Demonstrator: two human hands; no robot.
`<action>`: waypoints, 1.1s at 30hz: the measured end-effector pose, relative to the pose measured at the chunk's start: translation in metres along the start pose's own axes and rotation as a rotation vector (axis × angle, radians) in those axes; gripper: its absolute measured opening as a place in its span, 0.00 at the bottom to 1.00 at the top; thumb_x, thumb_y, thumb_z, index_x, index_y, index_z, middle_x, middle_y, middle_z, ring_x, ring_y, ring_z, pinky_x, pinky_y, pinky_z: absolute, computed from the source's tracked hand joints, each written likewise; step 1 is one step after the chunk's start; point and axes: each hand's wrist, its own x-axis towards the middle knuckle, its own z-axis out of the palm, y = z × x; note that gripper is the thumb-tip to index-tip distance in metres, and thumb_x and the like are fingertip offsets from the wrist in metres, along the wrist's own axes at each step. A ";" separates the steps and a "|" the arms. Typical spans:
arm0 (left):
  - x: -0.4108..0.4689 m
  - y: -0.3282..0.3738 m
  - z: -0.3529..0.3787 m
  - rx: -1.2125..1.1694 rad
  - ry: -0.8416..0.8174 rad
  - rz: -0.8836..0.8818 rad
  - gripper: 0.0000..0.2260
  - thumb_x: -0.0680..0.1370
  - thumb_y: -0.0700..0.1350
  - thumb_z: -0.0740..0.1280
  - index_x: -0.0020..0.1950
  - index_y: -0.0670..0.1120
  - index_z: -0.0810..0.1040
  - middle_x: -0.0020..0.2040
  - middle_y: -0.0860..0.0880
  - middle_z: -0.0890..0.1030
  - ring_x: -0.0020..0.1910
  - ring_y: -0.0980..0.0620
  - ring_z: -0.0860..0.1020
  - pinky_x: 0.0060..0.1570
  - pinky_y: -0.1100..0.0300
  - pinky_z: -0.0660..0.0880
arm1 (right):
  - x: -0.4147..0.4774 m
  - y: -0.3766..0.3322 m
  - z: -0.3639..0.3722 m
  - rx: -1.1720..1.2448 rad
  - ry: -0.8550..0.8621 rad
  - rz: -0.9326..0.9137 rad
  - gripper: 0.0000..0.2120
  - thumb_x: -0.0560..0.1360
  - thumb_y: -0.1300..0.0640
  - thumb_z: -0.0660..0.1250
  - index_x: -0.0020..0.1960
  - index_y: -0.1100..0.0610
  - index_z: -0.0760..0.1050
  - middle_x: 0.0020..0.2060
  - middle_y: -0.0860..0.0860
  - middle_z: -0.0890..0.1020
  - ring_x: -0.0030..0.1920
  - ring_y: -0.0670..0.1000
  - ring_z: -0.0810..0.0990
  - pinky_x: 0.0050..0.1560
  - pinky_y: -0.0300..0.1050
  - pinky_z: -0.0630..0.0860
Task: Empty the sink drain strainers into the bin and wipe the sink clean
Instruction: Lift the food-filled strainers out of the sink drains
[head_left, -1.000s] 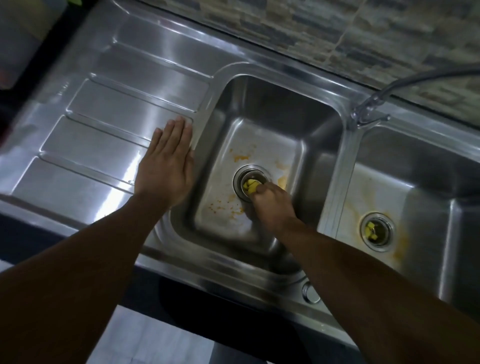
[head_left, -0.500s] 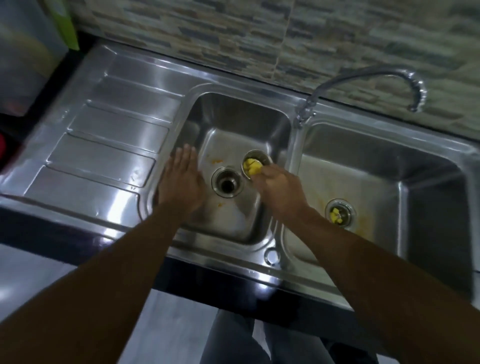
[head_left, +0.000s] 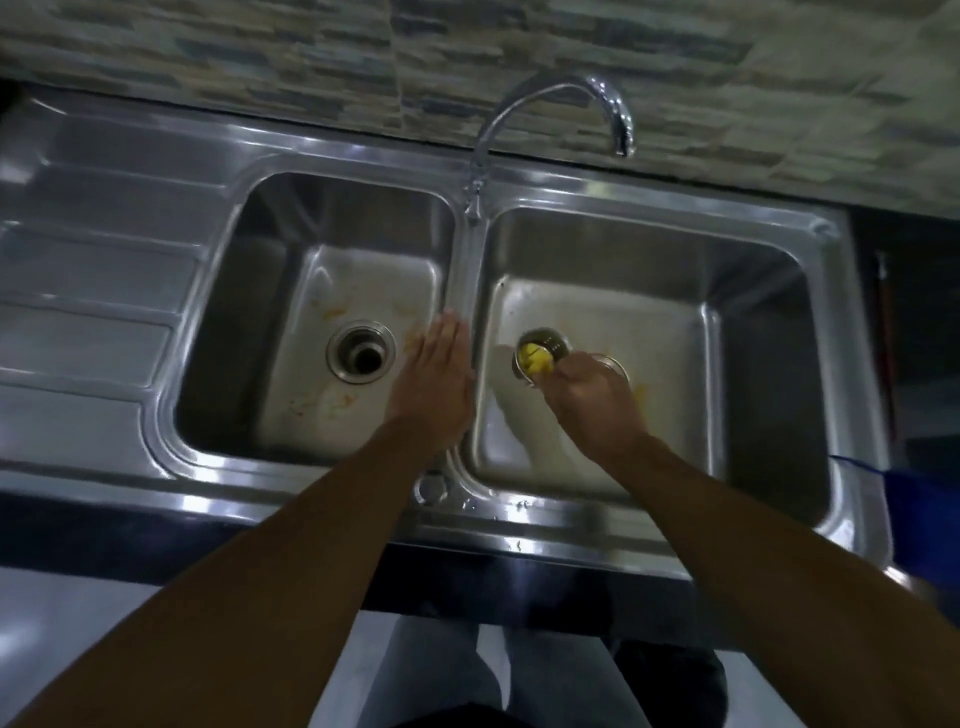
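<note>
My right hand (head_left: 592, 402) is shut on a small metal strainer (head_left: 540, 356) full of yellow food scraps and holds it above the floor of the right basin (head_left: 753, 374). Just right of that hand, part of the right basin's drain rim (head_left: 619, 365) shows; my hand hides what is in it. The left basin (head_left: 270, 332) has a bare drain hole (head_left: 361, 358) with no strainer in it and yellow smears (head_left: 343, 401) on its floor. My left hand (head_left: 436, 382) is flat with fingers extended, over the divider between the two basins.
A curved chrome tap (head_left: 556, 98) rises behind the divider, its spout over the right basin. A ribbed steel drainboard (head_left: 88, 312) lies to the left. Something blue (head_left: 924, 499) shows at the right edge, past the sink. A tiled wall stands behind.
My right hand lifted the strainer out of the left drain and carried it right, over the divider into the right basin. My left hand slid from the drainboard to the divider.
</note>
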 end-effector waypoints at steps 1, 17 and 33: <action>0.003 0.004 0.004 -0.029 0.002 -0.012 0.29 0.84 0.46 0.52 0.82 0.40 0.43 0.83 0.41 0.44 0.82 0.44 0.41 0.81 0.46 0.47 | -0.007 0.003 0.007 0.002 -0.033 -0.008 0.07 0.66 0.62 0.78 0.44 0.58 0.83 0.34 0.56 0.80 0.33 0.57 0.79 0.29 0.41 0.69; 0.010 0.008 0.032 -0.027 0.172 -0.042 0.31 0.80 0.42 0.53 0.81 0.37 0.44 0.82 0.37 0.45 0.82 0.40 0.44 0.79 0.49 0.49 | -0.031 0.004 0.083 0.096 -0.443 -0.049 0.09 0.62 0.65 0.78 0.42 0.61 0.84 0.39 0.59 0.84 0.39 0.61 0.82 0.37 0.43 0.75; 0.010 0.012 0.026 0.055 0.090 -0.061 0.32 0.79 0.46 0.44 0.81 0.37 0.41 0.82 0.37 0.41 0.82 0.41 0.40 0.81 0.43 0.47 | -0.031 0.024 0.105 0.185 -0.561 -0.066 0.44 0.70 0.48 0.76 0.79 0.54 0.58 0.76 0.56 0.62 0.73 0.58 0.64 0.62 0.51 0.76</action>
